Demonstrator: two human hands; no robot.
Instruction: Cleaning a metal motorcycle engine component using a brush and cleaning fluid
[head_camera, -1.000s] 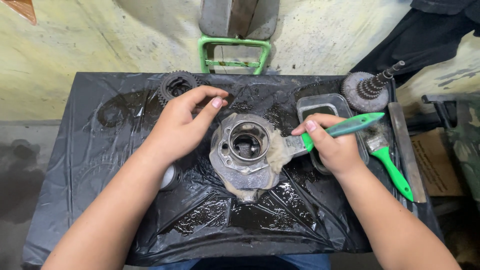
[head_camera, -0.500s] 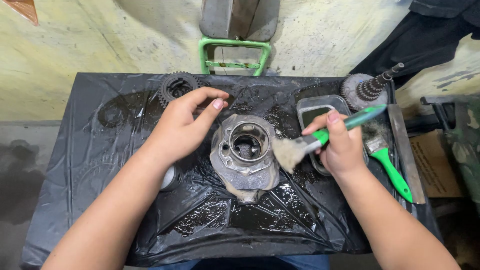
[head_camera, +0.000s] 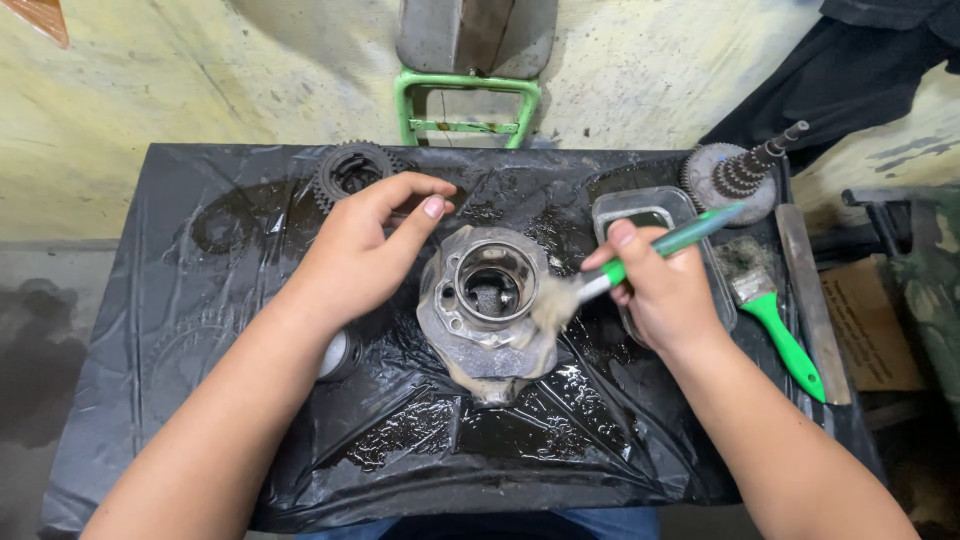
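Two hands at work: both bare, over one metal housing (head_camera: 487, 300).
Housing: grey round casting with an open bore, lying flat at the middle of the worktop (head_camera: 250, 440), wet and soapy along its near edge.
Left hand (head_camera: 360, 255): rests against the housing's left side; fingers (head_camera: 425, 212) loosely curled and spread, steadying the part, not closed around it.
Right hand (head_camera: 665, 290): just right of the housing; fingers closed around the green handle of a paintbrush (head_camera: 610, 280).
Paintbrush: bristles touch the housing's right rim; handle slants up and away to the right.
Worktop cover: black plastic sheet, wrinkled, with liquid pooled in front of the housing.
Tray (head_camera: 640, 215): clear, shallow, right of the housing, partly under the right hand.
Second brush (head_camera: 770, 310): green handle, lying further right of the housing, beyond the tray.
Gear shaft (head_camera: 740, 175): stepped gears on a spindle, far right behind the housing.
Toothed ring (head_camera: 350, 170): dark, behind and left of the housing.
Metal bar (head_camera: 812, 300): flat, along the right edge, well apart from the housing.
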